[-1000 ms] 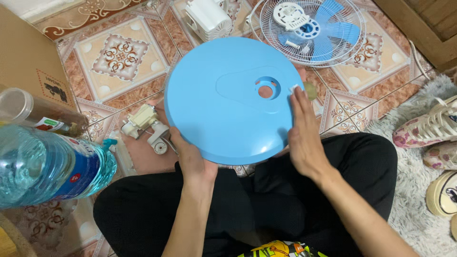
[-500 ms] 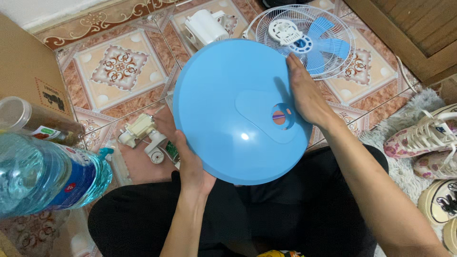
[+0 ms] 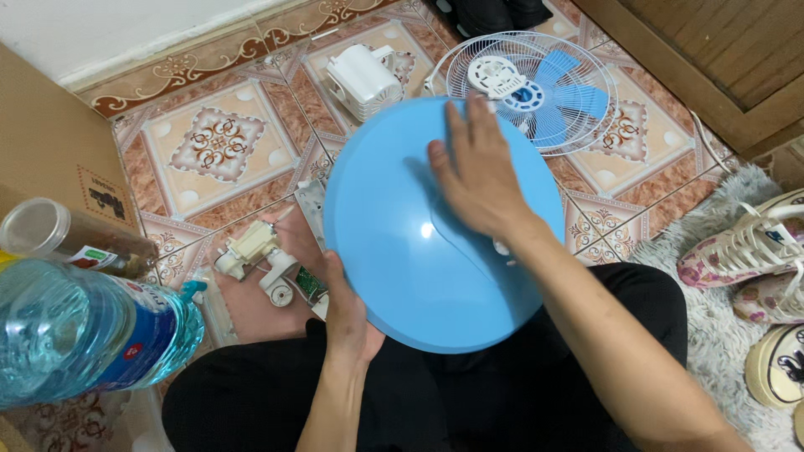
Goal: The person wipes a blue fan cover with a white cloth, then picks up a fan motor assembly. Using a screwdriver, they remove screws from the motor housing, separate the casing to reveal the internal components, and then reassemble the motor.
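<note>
Mid-step, by the look of it: turning over and checking the round blue fan base (image 3: 402,251), held up over the lap, above the tiled floor (image 3: 209,142).

- Left hand (image 3: 347,314) gripped the near-left rim, thumb on the upper face, fingers curled under and out of sight.
- Right hand (image 3: 477,180) lay flat on the top face, fingers spread, palm pressing toward the far-right part. Not pinching anything.
- Base tilted a little, near edge lower. Smooth, glossy, dome-like disc with a shallow moulded outline near the middle, mostly hidden under the right wrist. Any hole or fastener there could not be made out.

Next move, as a judgement: probably needs the right hand shifted back to the rim so both hands share the load before rotating or setting down; a flat palm gives no real grip on a slick surface.

Around it:
- White wire fan guard with blue blades (image 3: 532,88) lying on the floor, far right, just beyond the base.
- White motor housing (image 3: 364,79) far centre.
- Small white gear-like part (image 3: 255,255) on the floor, left of the base, near the left hand.
- Clear water bottle (image 3: 79,339) near left.
- Sneakers (image 3: 745,251) on a shaggy rug, right.
</note>
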